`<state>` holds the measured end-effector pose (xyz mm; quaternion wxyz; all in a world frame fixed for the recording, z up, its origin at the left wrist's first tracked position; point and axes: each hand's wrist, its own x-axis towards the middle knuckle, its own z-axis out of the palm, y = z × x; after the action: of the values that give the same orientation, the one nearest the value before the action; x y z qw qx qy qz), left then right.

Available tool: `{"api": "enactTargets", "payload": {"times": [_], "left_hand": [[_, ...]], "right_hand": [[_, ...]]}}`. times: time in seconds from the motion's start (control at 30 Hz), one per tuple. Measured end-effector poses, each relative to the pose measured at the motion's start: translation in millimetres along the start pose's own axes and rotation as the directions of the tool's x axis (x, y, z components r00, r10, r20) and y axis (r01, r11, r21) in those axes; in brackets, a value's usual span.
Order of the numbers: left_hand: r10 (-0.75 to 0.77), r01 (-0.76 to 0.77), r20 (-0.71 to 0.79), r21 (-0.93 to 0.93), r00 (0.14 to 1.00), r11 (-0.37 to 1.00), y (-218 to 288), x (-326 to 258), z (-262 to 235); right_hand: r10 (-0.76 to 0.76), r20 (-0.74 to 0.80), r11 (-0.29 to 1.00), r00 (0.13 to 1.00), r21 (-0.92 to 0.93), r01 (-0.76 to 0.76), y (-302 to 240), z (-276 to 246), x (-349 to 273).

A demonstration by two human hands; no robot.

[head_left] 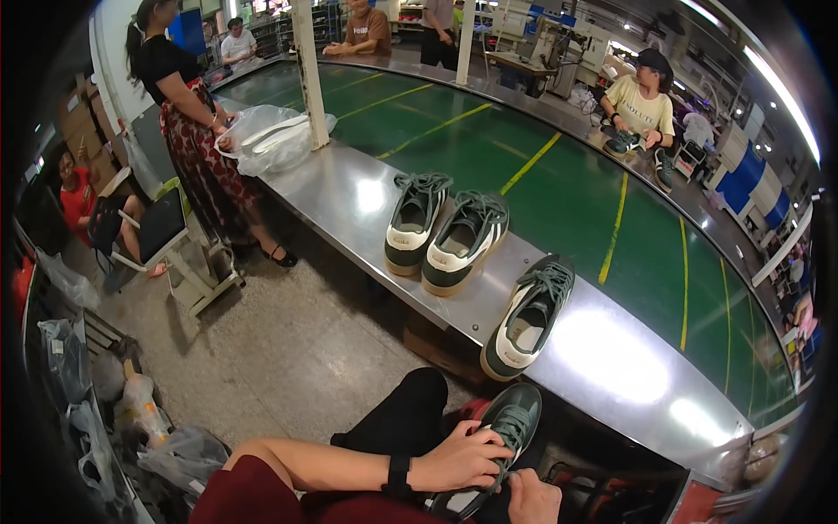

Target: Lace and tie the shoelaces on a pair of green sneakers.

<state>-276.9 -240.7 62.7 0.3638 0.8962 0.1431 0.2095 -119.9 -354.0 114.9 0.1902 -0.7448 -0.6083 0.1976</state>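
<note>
A dark green sneaker with green laces rests over my lap, its toe toward the metal ledge. My left hand, with a black band at the wrist, lies across the sneaker, its fingers curled over the side and lace area. Close beside the shoe's opening is my right hand, its fingers closed; what they hold, if anything, is hidden. On the ledge just ahead stands a single green and white sneaker with a gum-coloured sole. Farther left are two matching ones, a left sneaker and a right sneaker.
A steel ledge borders a green conveyor belt with yellow lines. A person by the ledge handles a clear plastic bag. Across the belt, another person handles sneakers. A black-seated chair stands at left.
</note>
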Motion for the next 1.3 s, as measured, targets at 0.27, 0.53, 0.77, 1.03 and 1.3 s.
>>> {"api": "enactTargets", "payload": {"times": [0.27,0.53,0.77,1.03,1.3], "left_hand": [[0.015,-0.014,0.011,-0.058,1.000,0.998,27,7,-50],[0.060,-0.060,-0.025,0.006,0.998,0.998,14,49,-66],[0.025,0.061,-0.152,0.535,0.988,0.843,-46,118,-75],[0.051,-0.044,-0.001,0.504,0.999,0.862,-42,100,-65],[0.004,-0.150,0.324,0.425,0.946,0.893,-21,87,-92]], "right_hand": [[-0.011,-0.024,0.963,1.000,0.271,0.017,-5,1,-11],[0.185,0.101,0.973,0.978,0.123,-0.196,0,56,-31],[0.258,0.063,0.921,0.964,0.285,-0.265,8,64,-38],[0.244,-0.429,0.959,0.870,0.242,-0.150,46,36,-32],[0.101,-0.360,0.994,0.928,0.078,-0.078,68,5,101]]}}
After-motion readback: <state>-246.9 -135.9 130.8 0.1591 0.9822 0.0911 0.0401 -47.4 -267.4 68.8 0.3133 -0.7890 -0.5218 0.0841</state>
